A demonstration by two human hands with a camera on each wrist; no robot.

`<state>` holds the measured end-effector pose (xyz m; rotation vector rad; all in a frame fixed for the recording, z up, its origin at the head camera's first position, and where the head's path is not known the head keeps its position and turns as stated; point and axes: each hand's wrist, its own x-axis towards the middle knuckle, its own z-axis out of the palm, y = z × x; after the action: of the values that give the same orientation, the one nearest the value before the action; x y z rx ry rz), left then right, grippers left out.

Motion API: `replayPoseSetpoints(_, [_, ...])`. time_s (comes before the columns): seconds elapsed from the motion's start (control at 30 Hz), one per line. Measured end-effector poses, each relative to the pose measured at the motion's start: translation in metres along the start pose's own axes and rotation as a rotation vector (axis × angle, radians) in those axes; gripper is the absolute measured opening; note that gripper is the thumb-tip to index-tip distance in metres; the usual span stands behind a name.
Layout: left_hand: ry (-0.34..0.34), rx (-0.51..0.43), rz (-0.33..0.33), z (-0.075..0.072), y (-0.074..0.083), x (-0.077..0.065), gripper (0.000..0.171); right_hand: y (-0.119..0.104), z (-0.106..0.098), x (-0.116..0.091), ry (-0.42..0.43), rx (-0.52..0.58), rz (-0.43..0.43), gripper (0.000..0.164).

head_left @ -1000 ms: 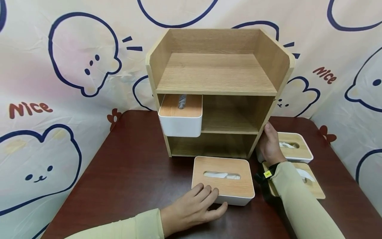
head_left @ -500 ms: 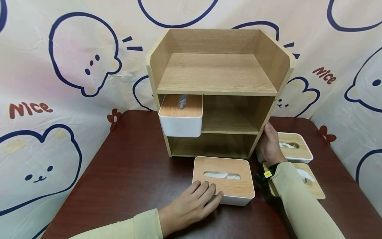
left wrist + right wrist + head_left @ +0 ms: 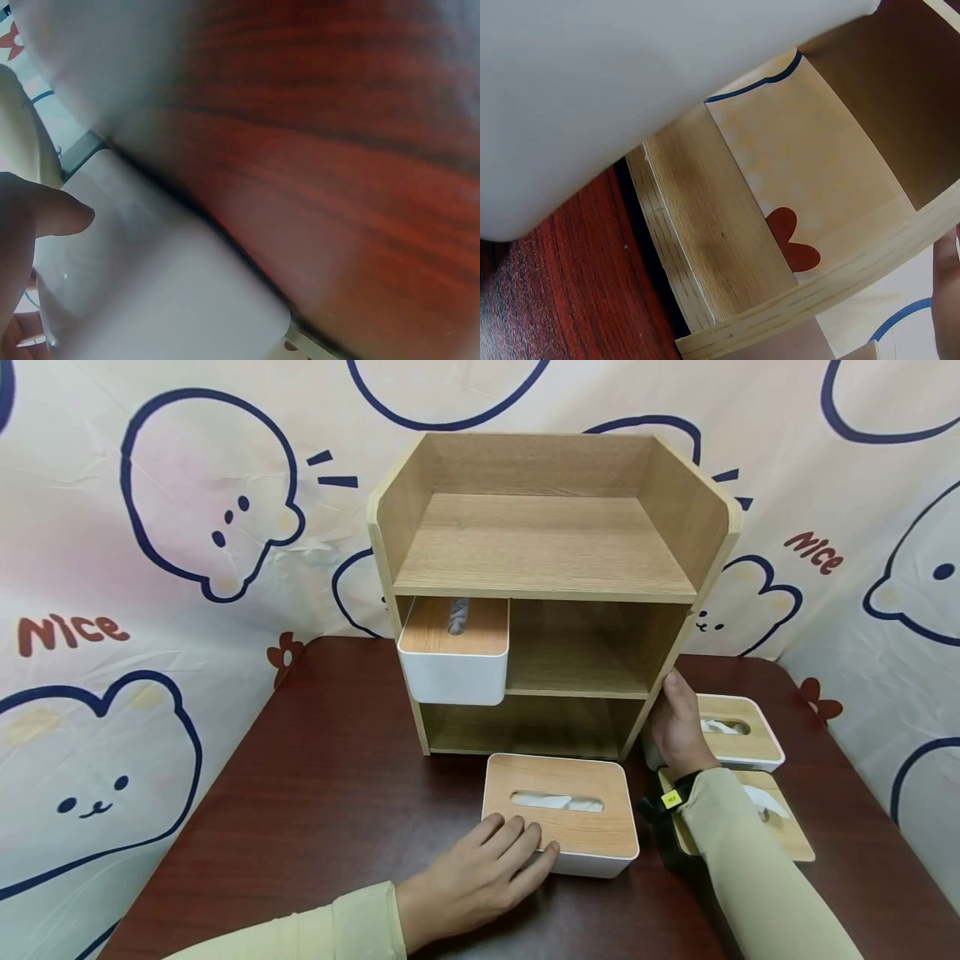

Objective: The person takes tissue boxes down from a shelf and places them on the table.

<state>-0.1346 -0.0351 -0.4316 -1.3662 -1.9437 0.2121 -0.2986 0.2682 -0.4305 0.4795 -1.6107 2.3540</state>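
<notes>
My left hand (image 3: 480,881) rests on the near left edge of a white tissue box (image 3: 592,863) with a light wood lid, which stands on the table before the shelf. Its fingers (image 3: 508,837) lie over the lid's edge; the thumb (image 3: 64,214) is at the white wall in the left wrist view. My right hand (image 3: 678,722) touches the right side panel of the wooden shelf (image 3: 543,543) from outside. Most of its fingers are hidden, so I cannot tell how they lie. Another white tissue box (image 3: 453,678) sticks out of the middle compartment at the left.
Two more tissue boxes with pale wood lids stand on the right: a rear box (image 3: 742,745) and a nearer box (image 3: 787,839), partly under the right forearm. The dark red table (image 3: 300,810) ends against a printed curtain (image 3: 225,635).
My left hand's fingers shift slightly up over the lid and the thumb comes closer to the box. The right hand, the shelf and the boxes stay in place.
</notes>
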Motion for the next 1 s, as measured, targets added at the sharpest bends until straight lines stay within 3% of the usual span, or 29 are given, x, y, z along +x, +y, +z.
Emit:
replayPoseSetpoints(0.2, [0.009, -0.031, 0.017, 0.009, 0.0, 0.0, 0.037, -0.001, 0.0, 0.0, -0.006, -0.012, 0.0, 0.051])
replayPoseSetpoints(0.37, [0.023, -0.029, 0.08, 0.011, -0.005, 0.003, 0.035, -0.001, 0.0, 0.0, -0.011, -0.023, 0.005, 0.052])
replayPoseSetpoints(0.57, [0.004, -0.005, 0.15, 0.011, -0.011, 0.006, 0.036, -0.001, -0.001, 0.0, -0.01, -0.02, 0.004, 0.052])
replayPoseSetpoints(0.8, [0.005, -0.006, 0.191, 0.01, -0.017, 0.008, 0.031, -0.001, 0.0, 0.0, -0.002, -0.015, 0.002, 0.053])
replayPoseSetpoints(1.0, [-0.033, -0.008, 0.215, 0.008, -0.019, 0.01, 0.029, 0.0, 0.0, 0.0, 0.003, -0.011, -0.008, 0.052])
